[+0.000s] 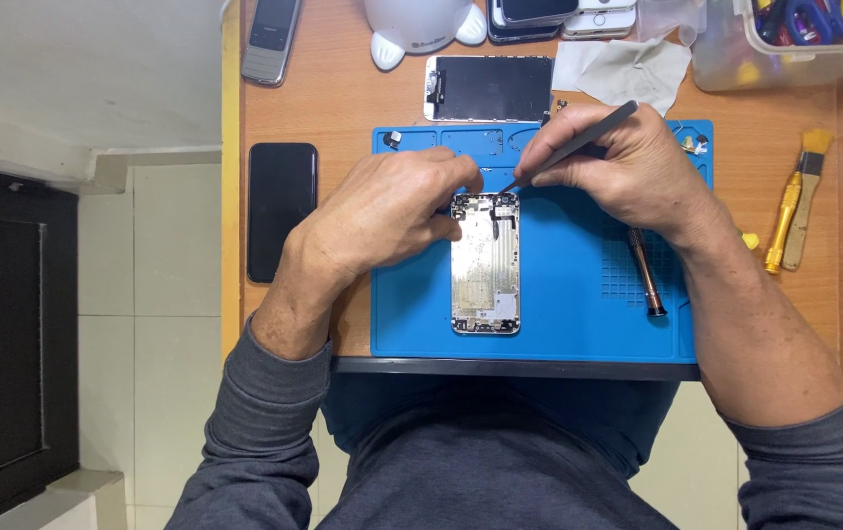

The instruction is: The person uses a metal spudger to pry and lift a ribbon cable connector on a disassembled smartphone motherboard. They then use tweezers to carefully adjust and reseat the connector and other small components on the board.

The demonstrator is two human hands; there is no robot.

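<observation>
While the opened phone shell [485,265] lies flat near the middle of the blue work mat [578,314], its upper end is pinned by the left hand [387,211], whose grip is closed on the shell's top corner, seemingly so that it cannot slide. Grey tweezers [578,142] are pinched in a narrow grip by the right hand [627,167], the tips lowered to the shell's top edge, just beside the left fingertips.

Also catalogued:
- copper-toned screwdriver [645,273], laid on the mat to the right
- detached screen panel [490,88], set above the mat
- black phone [282,211], left of the mat on the wooden tabletop [343,88]
- yellow-handled brush [804,196], at the far right
</observation>
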